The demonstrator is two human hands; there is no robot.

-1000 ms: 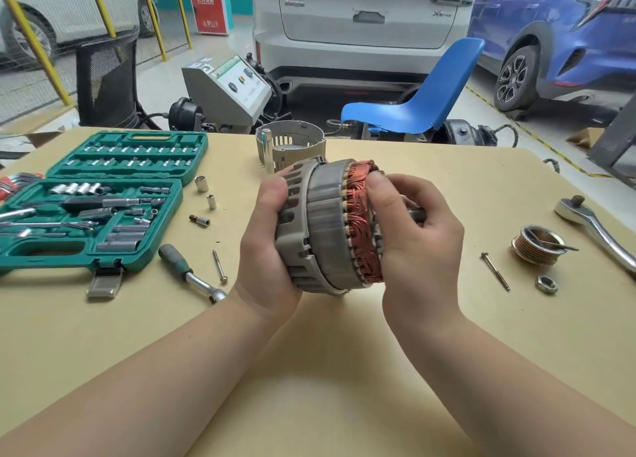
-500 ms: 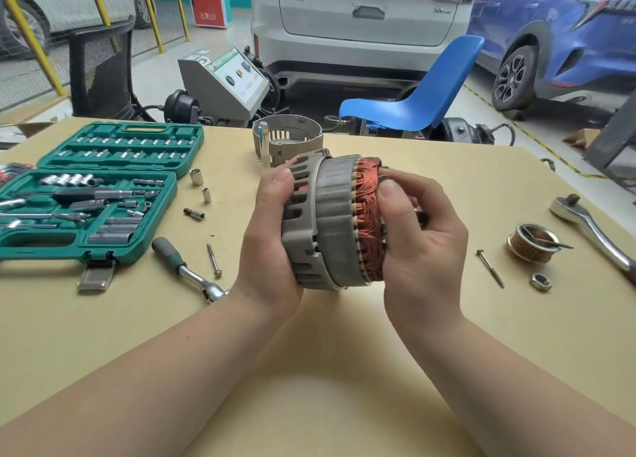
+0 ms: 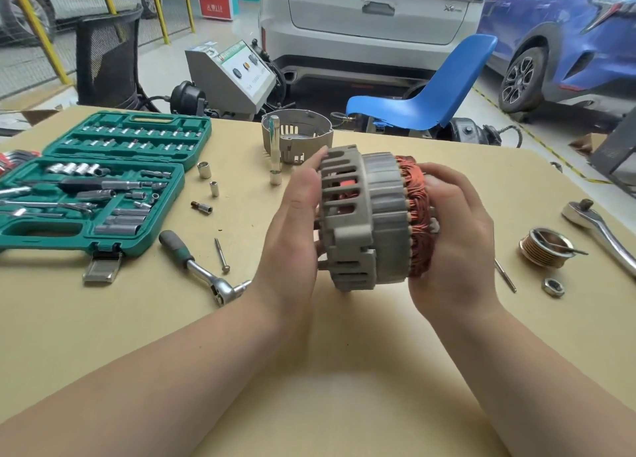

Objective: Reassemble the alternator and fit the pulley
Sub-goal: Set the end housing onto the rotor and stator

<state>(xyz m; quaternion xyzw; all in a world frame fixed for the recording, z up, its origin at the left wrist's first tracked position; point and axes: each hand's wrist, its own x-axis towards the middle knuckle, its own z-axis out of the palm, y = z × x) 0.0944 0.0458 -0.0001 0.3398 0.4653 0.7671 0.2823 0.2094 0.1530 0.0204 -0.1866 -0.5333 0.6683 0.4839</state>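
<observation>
My left hand (image 3: 292,229) and right hand (image 3: 454,236) clasp the heavy grey cast-metal alternator body (image 3: 364,219), keeping off its fragile copper windings (image 3: 416,215).

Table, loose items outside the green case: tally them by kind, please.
Ratchets: 2
Loose sockets/bits: 4
Long bolts: 2
Pulley: 1
Nut: 1
Housing half: 1
Total: 11
</observation>
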